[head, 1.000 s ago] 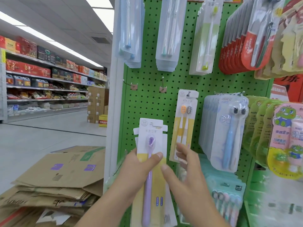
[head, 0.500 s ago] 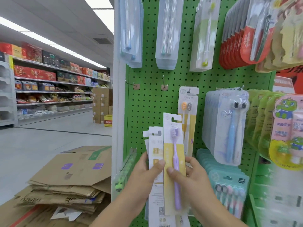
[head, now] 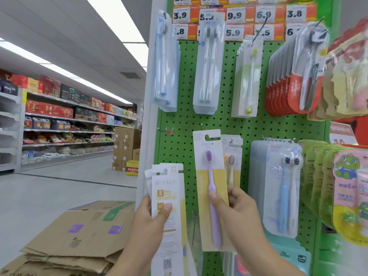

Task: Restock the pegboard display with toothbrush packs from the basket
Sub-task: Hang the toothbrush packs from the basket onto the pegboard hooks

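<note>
- The right hand (head: 237, 206) pinches a purple toothbrush pack (head: 212, 188), upright against the green pegboard (head: 187, 120), its top notch near a bare hook (head: 201, 126).
- The left hand (head: 151, 218) grips a fanned stack of packs (head: 167, 196).
- Flattened cardboard boxes (head: 79, 236) lie lower left.

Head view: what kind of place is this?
Almost certainly a supermarket aisle end. A green pegboard hangs with toothbrush packs under price tags, and long shelves of boxed goods line the aisle behind. Flattened cardboard boxes suggest restocking.
</note>
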